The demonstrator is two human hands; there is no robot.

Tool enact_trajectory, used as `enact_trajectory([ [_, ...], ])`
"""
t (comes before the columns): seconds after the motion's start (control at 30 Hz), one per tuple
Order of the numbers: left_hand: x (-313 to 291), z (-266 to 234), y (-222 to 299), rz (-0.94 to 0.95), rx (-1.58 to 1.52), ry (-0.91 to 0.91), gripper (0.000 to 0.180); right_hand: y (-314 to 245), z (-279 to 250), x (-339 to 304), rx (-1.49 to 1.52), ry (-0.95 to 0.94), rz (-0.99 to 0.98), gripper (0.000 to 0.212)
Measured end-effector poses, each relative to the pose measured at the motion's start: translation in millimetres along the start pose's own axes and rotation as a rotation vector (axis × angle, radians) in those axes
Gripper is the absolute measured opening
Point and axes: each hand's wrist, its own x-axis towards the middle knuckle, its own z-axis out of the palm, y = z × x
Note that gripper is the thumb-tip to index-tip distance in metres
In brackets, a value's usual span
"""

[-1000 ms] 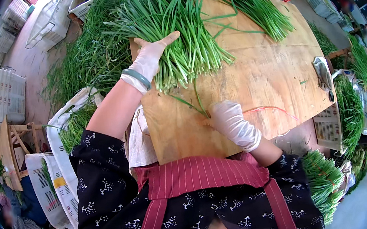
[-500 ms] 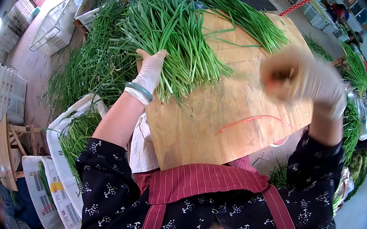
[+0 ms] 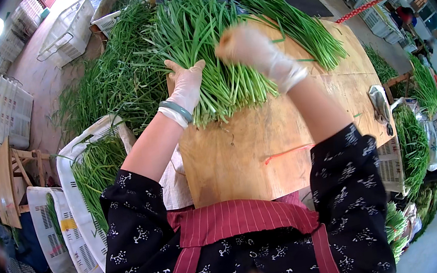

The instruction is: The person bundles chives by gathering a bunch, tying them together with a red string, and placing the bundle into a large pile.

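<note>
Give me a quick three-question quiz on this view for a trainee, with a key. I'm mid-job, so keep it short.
1. True or false: the left hand wears a pale glove.
2. In this view, the right hand overlaps which side of the large green bundle? A. Left. B. Right.
3. Fill in: the thin strip lying on the wooden board is coloured ___.

Key: 1. True. 2. B. 3. Red.

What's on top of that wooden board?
A big bunch of greens with the left hand against it, a smaller bunch farther right, a greyish item at the right edge, and red string passing behind the right sleeve. The board beneath the greens is covered.
</note>
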Motion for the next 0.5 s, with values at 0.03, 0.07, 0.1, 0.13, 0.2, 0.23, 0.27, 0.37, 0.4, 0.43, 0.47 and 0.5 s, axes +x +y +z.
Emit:
enact_trajectory([
  [0.03,-7.7,3.6,11.3,0.014,-0.018,-0.002,0.096,21.7,28.6,-12.5,-0.080,-0.010,-0.016,0.026],
  [0.07,-17.5,6.0,22.3,0.027,-0.032,-0.005,0.093,36.3,45.0,-26.8,-0.156,-0.023,-0.030,0.028],
  [0.1,-21.8,1.1,25.1,0.029,-0.050,0.014,0.091,32.8,45.9,-35.4,-0.164,-0.049,-0.006,0.029],
  [0.13,-24.0,-1.8,26.4,0.021,-0.046,0.005,0.094,30.1,43.0,-43.0,-0.172,-0.074,0.018,0.030],
  [0.2,-24.9,-11.2,22.4,-0.001,-0.042,-0.004,0.101,17.9,24.4,-48.6,-0.108,-0.155,0.091,0.032],
  [0.23,-23.7,-16.4,18.4,-0.015,-0.040,-0.007,0.104,10.0,9.6,-49.1,-0.037,-0.212,0.144,0.033],
  [0.27,-23.9,-18.8,19.8,-0.019,-0.039,-0.019,0.107,7.9,-3.3,-51.3,0.030,-0.258,0.206,0.034],
  [0.37,-31.3,-24.9,38.7,-0.063,-0.090,-0.064,0.122,55.4,-15.9,-45.8,0.311,-0.058,0.325,0.046],
  [0.4,-34.6,-27.0,45.6,-0.087,-0.114,-0.078,0.128,79.4,-14.3,-42.7,0.405,0.019,0.369,0.051],
  [0.43,-32.0,-33.2,45.7,-0.107,-0.164,-0.107,0.129,99.7,-12.4,-39.3,0.434,-0.015,0.462,0.053],
  [0.47,-31.9,-37.2,47.8,-0.127,-0.215,-0.137,0.129,119.4,-10.8,-36.0,0.462,-0.048,0.555,0.056],
  [0.5,-41.8,-37.6,57.9,-0.129,-0.205,-0.144,0.129,138.6,-10.3,-34.8,0.490,-0.074,0.655,0.059],
])
